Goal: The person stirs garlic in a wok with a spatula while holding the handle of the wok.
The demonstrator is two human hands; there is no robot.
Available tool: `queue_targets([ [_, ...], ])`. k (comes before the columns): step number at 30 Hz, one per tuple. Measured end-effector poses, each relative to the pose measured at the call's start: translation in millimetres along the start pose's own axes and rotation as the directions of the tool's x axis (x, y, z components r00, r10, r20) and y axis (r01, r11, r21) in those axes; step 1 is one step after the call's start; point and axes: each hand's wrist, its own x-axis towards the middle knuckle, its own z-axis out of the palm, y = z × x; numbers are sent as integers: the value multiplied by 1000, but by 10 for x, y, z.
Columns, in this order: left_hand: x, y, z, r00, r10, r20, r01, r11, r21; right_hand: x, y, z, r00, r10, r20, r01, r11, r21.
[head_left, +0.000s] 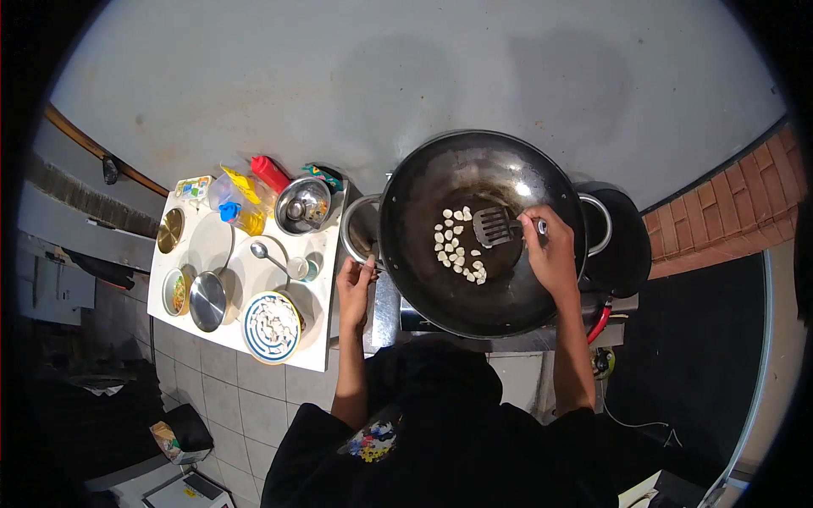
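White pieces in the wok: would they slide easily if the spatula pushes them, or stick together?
Probably they slide: the pieces are small, loose and separate on the glossy, curved wok. They look light, so the slotted spatula in the right hand should scatter them. The wok may rock, likely why the left hand grips its rim.

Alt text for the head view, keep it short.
A person's right hand holds a slotted spatula beside pale food pieces in a dark wok; the left hand grips its rim. A white table alongside holds bowls, bottles and a plate.
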Motion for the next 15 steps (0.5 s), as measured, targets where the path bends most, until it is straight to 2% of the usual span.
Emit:
queue_targets([
  [3,9,-22,-11,1000,18,-1,-18,1000,6,9,-129,-61,998,54,-15,-54,999,10],
  [7,0,-8,19,1000,6,3,-6,1000,-21,-19,4,-50,989,127,-78,-124,991,39],
  [9,13,-37,3,1000,19,-1,-19,1000,-4,-17,-21,-28,950,288,-117,-268,949,165],
  [12,13,-38,6,1000,19,-5,-19,1000,4,-25,84,61,941,283,-187,-241,946,219],
  [15,10,-51,0,1000,12,-15,-12,1000,2,-25,138,146,935,305,-180,-259,936,239],
])
